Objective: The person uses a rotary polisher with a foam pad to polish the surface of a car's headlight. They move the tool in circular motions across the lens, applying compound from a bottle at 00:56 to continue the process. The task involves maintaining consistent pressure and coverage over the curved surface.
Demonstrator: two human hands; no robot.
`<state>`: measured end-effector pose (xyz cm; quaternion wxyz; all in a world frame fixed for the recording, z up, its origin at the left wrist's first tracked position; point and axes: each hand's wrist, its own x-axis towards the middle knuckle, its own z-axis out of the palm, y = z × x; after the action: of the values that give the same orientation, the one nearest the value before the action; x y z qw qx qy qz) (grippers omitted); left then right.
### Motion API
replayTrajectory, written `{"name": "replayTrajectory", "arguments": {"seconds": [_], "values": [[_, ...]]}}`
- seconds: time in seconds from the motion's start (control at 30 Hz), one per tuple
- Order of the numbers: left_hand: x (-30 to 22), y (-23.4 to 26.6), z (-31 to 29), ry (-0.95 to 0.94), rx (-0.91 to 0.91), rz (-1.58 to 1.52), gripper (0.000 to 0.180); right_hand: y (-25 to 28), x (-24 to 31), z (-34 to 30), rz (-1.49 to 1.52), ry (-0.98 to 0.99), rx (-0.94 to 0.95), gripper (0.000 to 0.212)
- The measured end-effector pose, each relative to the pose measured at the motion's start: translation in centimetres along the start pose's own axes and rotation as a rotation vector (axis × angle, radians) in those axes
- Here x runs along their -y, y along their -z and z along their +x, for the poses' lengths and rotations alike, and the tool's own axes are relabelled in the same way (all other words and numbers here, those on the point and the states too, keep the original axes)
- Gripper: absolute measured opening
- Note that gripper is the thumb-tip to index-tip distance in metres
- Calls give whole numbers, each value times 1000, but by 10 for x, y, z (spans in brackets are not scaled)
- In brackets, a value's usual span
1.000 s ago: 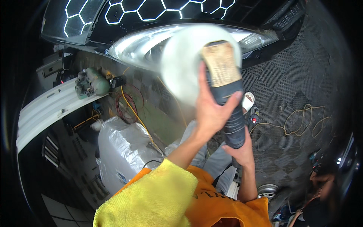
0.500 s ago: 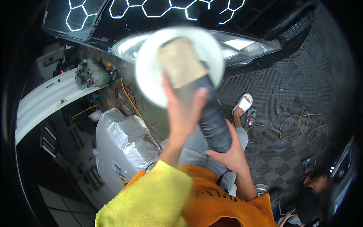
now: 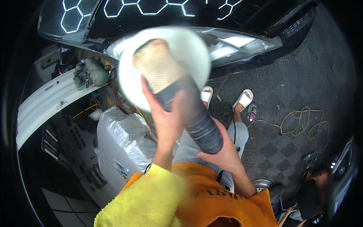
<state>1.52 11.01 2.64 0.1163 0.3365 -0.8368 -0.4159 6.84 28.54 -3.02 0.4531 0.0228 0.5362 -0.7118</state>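
Holding the polisher (image 3: pixel 196 115) with the left grip (image 3: pixel 166 119) curled behind its tan head and the right grip (image 3: pixel 225 152) round its rear end. Seemingly partway through pad work on the headlight (image 3: pixel 242 43) beyond both grips, unable to tell finished from remaining areas behind the blurred white pad (image 3: pixel 195 60). Hemmed by silver sheeting (image 3: pixel 123 142) left of the grips, roomier over floor matting (image 3: pixel 278 89) to the right.

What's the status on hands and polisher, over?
Left hand gripping polisher near its tan wrap. Right hand around its black handle. White pad blurred, hiding part of headlight from view.
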Motion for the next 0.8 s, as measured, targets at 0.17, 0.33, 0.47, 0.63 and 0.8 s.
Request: {"name": "replayTrajectory", "arguments": {"seconds": [0.17,0.33,0.47,0.63,0.8], "values": [[7,12,1,21,-18,-67,95,-6,8,10,15,-38,53,102],[6,-37,-20,44,162,-19,101,22,-27,-14,52,0,-126,105],[5,-91,-33,36,376,-241,107,48,-56,-33,159,-49,-252,96],[12,-108,-39,-76,457,-123,105,53,-82,-34,219,-43,-299,93],[30,-57,-31,-84,263,-37,107,27,-91,-7,43,114,-186,101]]}}
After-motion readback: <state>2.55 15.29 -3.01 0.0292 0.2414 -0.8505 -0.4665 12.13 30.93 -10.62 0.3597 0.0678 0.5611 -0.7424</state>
